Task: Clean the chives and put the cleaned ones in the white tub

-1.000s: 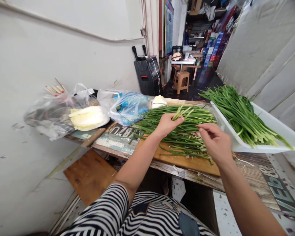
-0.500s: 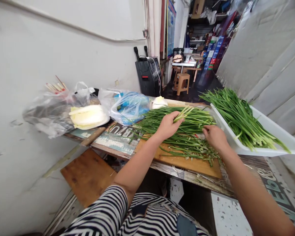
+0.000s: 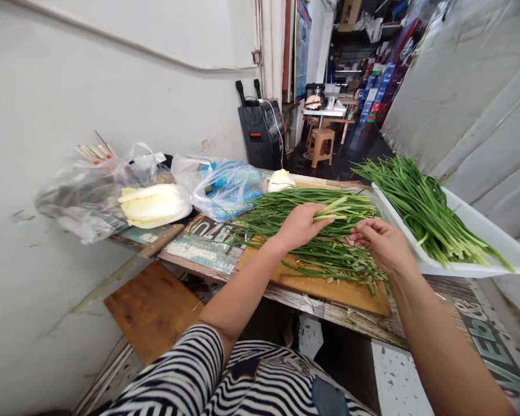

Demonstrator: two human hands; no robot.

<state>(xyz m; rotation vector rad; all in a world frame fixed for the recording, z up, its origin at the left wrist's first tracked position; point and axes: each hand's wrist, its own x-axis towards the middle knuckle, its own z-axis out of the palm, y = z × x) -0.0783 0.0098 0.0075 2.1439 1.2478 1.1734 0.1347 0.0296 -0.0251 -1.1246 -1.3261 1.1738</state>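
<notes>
My left hand [image 3: 301, 226] is closed around a small bunch of garlic chives [image 3: 333, 209], their pale stem ends pointing right. Beneath it a loose heap of green chives [image 3: 273, 207] spreads over a wooden cutting board [image 3: 294, 277]. My right hand [image 3: 379, 240] hovers just right of the bunch, fingertips pinched together. Whatever lies between those fingertips is too small to make out. Short trimmings and bits of stem [image 3: 368, 273] litter the near right part of the heap. More chives [image 3: 433, 208] lie in a white plastic bin [image 3: 502, 254] to the right.
A cut napa cabbage [image 3: 156, 205] and plastic bags [image 3: 229, 188] sit at the table's left, against the wall. A round white vegetable [image 3: 281, 180] is behind the heap. Farther back stand a black speaker [image 3: 263, 130] and a brown stool [image 3: 321, 147].
My left hand has shifted slightly right and turned, so the bunch's stem ends point more to the right. My right hand has rolled, showing its pinched fingers, and moved a little left.
</notes>
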